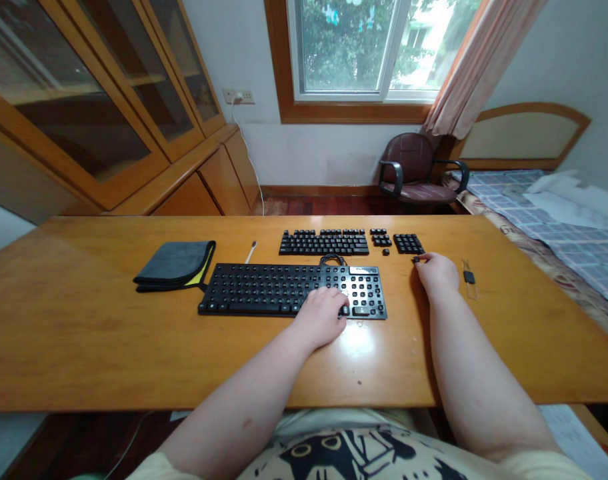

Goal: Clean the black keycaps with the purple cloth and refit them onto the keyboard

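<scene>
A black keyboard (264, 287) lies on the wooden desk, most of its keys stripped to bare switches; the bottom row still carries caps. My left hand (323, 313) rests over its lower right part, fingers curled around a black keycap (343, 311) there. To the right, my right hand (438, 273) pinches a small black keycap (417, 259) close to the desk top. Just beyond it sits a block of loose number-pad keycaps (409, 243). Rows of loose keycaps (324, 243) are laid out behind the keyboard, and a single keycap (386, 252) lies apart.
A folded grey cloth (177, 262) with yellow lining lies left of the keyboard. Near it is a small white-handled brush (251, 251). A wire keycap puller (469, 277) lies right of my right hand. The desk's (109, 360) near edge is close to my body.
</scene>
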Tool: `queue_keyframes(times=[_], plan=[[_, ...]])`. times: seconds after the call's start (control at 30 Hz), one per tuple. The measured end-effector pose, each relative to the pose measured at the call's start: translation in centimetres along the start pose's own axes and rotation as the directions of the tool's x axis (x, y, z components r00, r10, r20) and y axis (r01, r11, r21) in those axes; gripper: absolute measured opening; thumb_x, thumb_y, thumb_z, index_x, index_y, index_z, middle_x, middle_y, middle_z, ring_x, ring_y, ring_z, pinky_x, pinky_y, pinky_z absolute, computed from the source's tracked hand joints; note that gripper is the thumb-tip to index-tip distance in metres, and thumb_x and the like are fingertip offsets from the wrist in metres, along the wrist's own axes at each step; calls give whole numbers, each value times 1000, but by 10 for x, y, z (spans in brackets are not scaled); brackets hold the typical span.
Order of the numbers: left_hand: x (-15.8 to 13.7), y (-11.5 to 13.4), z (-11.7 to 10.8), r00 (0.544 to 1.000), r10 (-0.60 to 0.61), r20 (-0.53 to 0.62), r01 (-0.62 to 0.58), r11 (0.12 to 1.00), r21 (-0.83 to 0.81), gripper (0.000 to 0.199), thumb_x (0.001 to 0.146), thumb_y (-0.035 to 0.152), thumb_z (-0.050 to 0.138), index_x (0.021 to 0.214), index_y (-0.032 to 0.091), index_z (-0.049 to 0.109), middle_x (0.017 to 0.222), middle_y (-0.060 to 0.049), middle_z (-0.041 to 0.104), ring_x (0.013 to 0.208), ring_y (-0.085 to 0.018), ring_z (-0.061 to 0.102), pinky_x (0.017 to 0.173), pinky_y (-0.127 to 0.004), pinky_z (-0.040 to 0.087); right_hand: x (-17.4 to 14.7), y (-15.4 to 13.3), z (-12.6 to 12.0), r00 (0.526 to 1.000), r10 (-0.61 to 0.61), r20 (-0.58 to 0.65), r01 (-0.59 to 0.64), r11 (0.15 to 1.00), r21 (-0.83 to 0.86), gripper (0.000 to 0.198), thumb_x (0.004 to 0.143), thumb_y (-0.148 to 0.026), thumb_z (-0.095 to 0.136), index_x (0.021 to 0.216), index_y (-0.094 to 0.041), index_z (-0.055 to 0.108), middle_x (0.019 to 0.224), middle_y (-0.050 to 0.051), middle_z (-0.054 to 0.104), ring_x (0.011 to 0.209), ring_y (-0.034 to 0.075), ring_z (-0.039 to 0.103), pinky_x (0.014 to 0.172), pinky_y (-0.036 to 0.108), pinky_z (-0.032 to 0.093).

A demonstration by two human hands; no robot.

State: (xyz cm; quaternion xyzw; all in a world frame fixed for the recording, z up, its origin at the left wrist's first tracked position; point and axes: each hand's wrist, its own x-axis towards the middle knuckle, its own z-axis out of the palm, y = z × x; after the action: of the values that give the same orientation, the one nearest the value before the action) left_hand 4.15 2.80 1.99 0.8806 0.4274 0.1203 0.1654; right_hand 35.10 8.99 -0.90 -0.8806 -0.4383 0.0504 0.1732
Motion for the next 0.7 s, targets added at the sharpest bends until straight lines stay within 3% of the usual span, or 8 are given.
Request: queue_keyframes(times=[0.2,0.43,0.57,0.7], plan=[[0,-1,-1,999,28,-19,-28,999,-26,18,74,27,59,92,22,61,94,-4,61,92,-22,52,82,-36,41,-4,-3,-4,998,-64,29,64,998,-9,41,70,-38,58,107,-23,66,93,11,69,85,27,62,67,33,45],[1,-3,0,997,24,-68,-28,998,-57,16,80,30,54,91,21,62,93,-4,63,91,-21,54,82,-34,42,-7,-7,-5,990,-79,120,88,994,-69,27,70,-38,58,86,-21,72,88,12,69,81,26,63,66,32,45],[1,-3,-1,995,17,-94,-25,996,-88,15,82,28,51,91,21,62,93,-3,64,92,-20,54,84,-34,41,-5,-6,-7,997,-33,75,38,997,-63,32,69,-41,59,91,-19,69,88,13,69,81,27,63,65,34,45],[0,-3,-1,996,55,-64,-60,994,-86,19,75,29,61,93,22,62,96,-3,63,94,-21,53,85,-35,40,-3,0,-6,998,-35,46,39,996,-80,36,72,-37,57,99,-17,67,93,15,68,83,27,63,66,33,46]])
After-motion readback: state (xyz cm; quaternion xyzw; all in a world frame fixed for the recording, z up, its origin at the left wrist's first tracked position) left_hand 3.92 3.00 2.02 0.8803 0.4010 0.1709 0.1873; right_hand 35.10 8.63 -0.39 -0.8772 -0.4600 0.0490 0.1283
